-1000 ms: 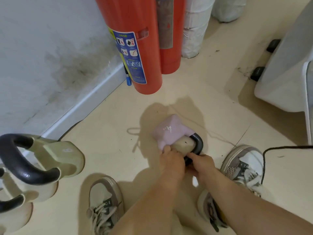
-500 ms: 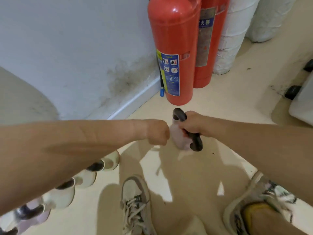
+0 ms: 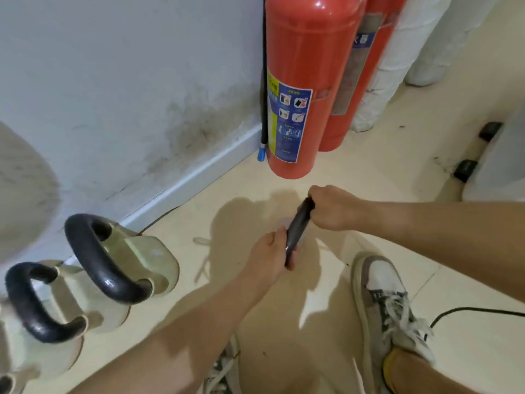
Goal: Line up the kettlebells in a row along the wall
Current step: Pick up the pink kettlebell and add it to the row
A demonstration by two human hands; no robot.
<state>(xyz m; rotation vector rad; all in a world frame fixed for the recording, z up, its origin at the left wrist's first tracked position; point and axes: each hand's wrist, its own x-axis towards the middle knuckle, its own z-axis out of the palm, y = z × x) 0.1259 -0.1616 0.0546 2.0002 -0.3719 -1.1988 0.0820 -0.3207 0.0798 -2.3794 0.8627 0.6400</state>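
while both hands clamp the black handle of the small kettlebell, its body is all but hidden under them, with only a pale blur showing beside the grip. the left hand holds the near end and the right hand the far end, fingers curled tight around the bar. the bar's long axis runs from near-left to far-right, roughly parallel to the skirting of the wall. the row to be joined lies to the left: two cream kettlebells sit close to the wall, the nearer well apart from the handle. the left hand is closer to that gap, so the carry probably goes leftward and toward the wall, away from the red extinguisher.
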